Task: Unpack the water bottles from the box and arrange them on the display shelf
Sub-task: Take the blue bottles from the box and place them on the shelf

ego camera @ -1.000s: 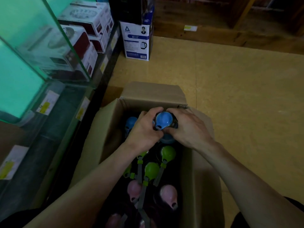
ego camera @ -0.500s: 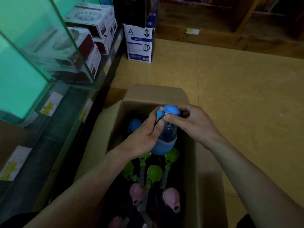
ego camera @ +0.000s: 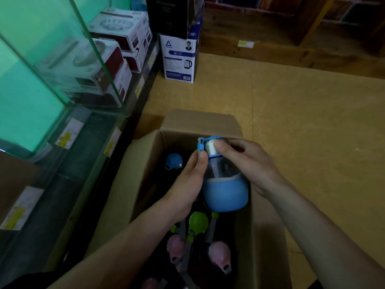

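Risen further out of the cardboard box (ego camera: 200, 122) since 0.5 s ago: blue bottle (ego camera: 226, 195), long axis near upright. Held by 2 hands: left hand (ego camera: 185, 184) curled round its side, right hand (ego camera: 256, 165) pinching the cap (ego camera: 210, 146). Display shelf (ego camera: 87, 147) off to the left, nearer the left hand.

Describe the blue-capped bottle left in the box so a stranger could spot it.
Find the open cardboard box on the yellow floor. In its far left corner, left of the bottle held by the left hand and right hand, a round blue cap shows. Its neighbours are green caps and pink caps.
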Available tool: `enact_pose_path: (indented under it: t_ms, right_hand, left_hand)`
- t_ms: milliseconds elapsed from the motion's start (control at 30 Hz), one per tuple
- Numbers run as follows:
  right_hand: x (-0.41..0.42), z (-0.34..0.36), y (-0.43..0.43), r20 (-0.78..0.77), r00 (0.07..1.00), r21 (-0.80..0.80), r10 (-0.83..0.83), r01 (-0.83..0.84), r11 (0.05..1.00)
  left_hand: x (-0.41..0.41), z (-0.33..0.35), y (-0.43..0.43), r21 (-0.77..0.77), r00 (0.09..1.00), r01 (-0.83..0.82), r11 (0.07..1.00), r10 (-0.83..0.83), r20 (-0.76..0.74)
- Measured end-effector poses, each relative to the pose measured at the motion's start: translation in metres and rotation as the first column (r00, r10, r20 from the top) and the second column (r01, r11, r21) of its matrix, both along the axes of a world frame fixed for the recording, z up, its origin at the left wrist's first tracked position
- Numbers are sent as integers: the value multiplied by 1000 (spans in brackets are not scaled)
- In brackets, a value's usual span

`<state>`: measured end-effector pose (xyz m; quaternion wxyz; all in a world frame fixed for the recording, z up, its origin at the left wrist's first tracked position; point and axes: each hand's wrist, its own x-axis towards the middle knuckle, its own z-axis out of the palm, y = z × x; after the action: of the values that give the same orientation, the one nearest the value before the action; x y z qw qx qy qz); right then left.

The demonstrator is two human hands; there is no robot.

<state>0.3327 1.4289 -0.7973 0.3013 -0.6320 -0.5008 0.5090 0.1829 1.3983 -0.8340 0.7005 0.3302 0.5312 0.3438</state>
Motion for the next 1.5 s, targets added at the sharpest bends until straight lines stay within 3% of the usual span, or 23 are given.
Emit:
enact_pose_path:
  t_ms: [167, 367, 533, 700, 933, 1267, 1500]
  right_hand:
    - [-3, -1, -7, -107, 992, -39, 63, -68, 997]
    - [-3, -5, -11, -318, 940, -259, 126, -214, 942]
    - [-3, -15, -14, -361, 929, -364, 73, -213, 907]
    - [-6, -14, -15, -397, 918, -366, 0, -158, 917]
    - [-16, -20, -17, -378, 926, -323, -9, -122, 938]
    - [-25, 4, -36, -415, 910, -517, -17, -220, 827]
    - [-42, 33, -64, -441, 891, -526, -112, -156, 836]
  left_hand:
    - [0, 3, 2, -207, 970, -140, 968, 176, 168]
    - [-14, 12, 11, -200, 972, -168, 965, 196, 131]
    - [-19, 11, 5, -59, 990, -143, 988, 142, -16]
    - [-26, 17, -3, 44, 991, -97, 994, 101, -93]
    - [-26, 29, -13, -96, 996, -64, 993, 57, -73]
    - [-37, 51, -41, -179, 996, -90, 980, 84, -38]
    - [-44, 75, -70, -189, 992, -126, 974, 120, -45]
